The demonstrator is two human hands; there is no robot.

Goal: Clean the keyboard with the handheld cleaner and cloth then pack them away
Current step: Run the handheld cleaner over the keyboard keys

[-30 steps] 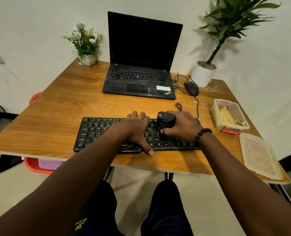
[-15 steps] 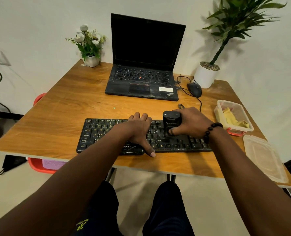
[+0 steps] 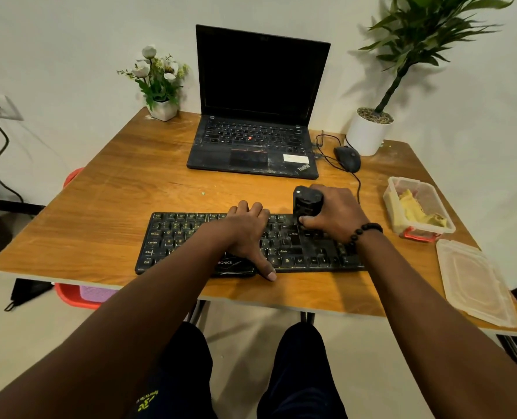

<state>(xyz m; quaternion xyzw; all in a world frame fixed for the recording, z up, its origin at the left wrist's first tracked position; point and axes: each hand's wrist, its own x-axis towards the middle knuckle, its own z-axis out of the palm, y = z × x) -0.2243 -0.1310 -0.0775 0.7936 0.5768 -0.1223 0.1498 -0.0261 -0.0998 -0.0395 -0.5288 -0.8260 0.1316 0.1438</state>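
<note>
A dusty black keyboard (image 3: 184, 240) lies near the front edge of the wooden table (image 3: 100, 207). My left hand (image 3: 248, 234) presses flat on its middle, fingers spread, thumb at the front edge. My right hand (image 3: 334, 214) grips a black handheld cleaner (image 3: 307, 204), held upright with its lower end on the keys at the keyboard's right part. A yellow cloth (image 3: 417, 210) lies crumpled inside an open clear plastic box (image 3: 391, 204) to the right of the keyboard.
The box's clear lid (image 3: 474, 282) lies at the table's front right corner. Behind the keyboard stand an open black laptop (image 3: 257, 116), a wired mouse (image 3: 347, 158), a white pot with a tall plant (image 3: 367, 134) and a small flower pot (image 3: 162, 108).
My right hand has slid the cleaner rightward and toward the back rows of the keyboard. My left hand stays pressed on the keys. The camera view has shifted slightly.
</note>
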